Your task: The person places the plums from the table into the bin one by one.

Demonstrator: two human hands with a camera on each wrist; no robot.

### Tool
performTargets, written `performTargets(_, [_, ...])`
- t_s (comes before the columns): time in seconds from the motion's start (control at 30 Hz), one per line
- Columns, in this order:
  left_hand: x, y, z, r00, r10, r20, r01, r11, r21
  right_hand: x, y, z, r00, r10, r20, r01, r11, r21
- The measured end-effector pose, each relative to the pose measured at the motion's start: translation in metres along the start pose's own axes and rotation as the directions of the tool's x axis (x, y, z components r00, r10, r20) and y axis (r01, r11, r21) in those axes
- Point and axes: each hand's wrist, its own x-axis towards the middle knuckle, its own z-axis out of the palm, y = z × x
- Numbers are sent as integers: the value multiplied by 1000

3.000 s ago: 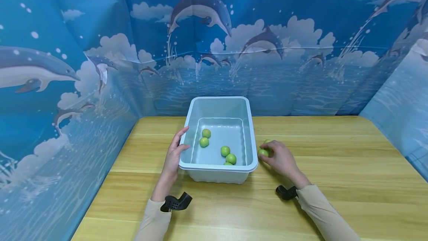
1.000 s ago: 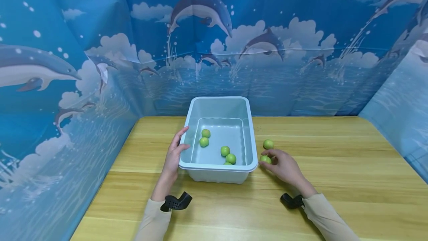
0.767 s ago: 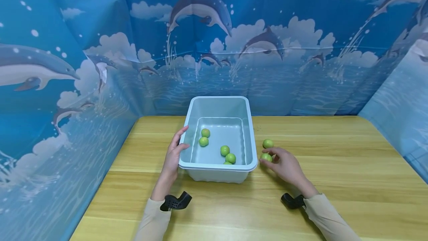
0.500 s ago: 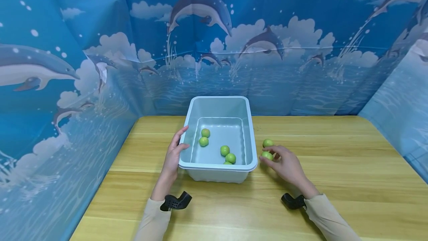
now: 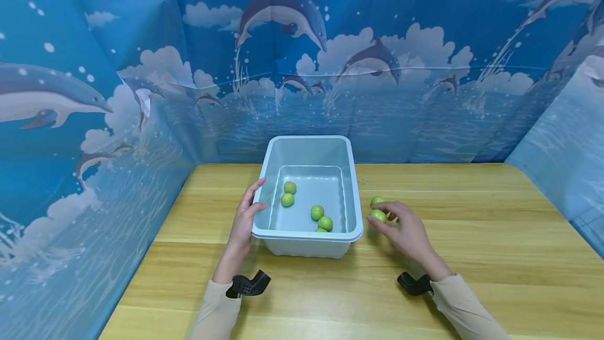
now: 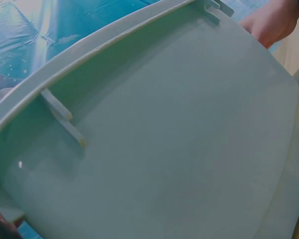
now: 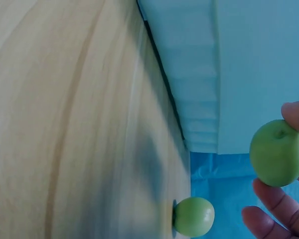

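My left hand [image 5: 244, 220] grips the left rim of a pale blue-grey plastic bin [image 5: 309, 248], thumb over the edge. The bin stands on the table with several small green fruits [image 5: 317, 212] inside; the front one is partly hidden by the wall. Right of the bin, my right hand [image 5: 405, 229] pinches a round green fruit [image 7: 278, 153] with a stem dimple between thumb and fingertips, lifted off the wood. Another green fruit [image 7: 193, 217] lies on the table just beyond, partly covered by my fingers in the head view. The bin's outer wall [image 6: 179, 129] fills the left wrist view.
The wooden table [image 5: 476, 256] stretches right and in front of the bin. A dolphin-printed sheet [image 5: 415, 114] hangs behind and along the sides, close to the bin's far end. Each wrist wears a black camera mount [image 5: 249, 283].
Over the last second the right hand has moved the pinched fruit slightly up and away in the head view, so it now overlaps the fruit behind. The left hand and bin have stayed still.
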Motion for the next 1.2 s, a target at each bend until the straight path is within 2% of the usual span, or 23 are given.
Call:
performTargets(0.63, [0,2,1,1000,5,-2,-5,1000,6,4,-14,-8,982,-113,-148,117,993,20])
performTargets(1.2, [0,2,1,1000,3,1,-3,1000,-5,5,-24,-12,966,-139,-219,151,988,41])
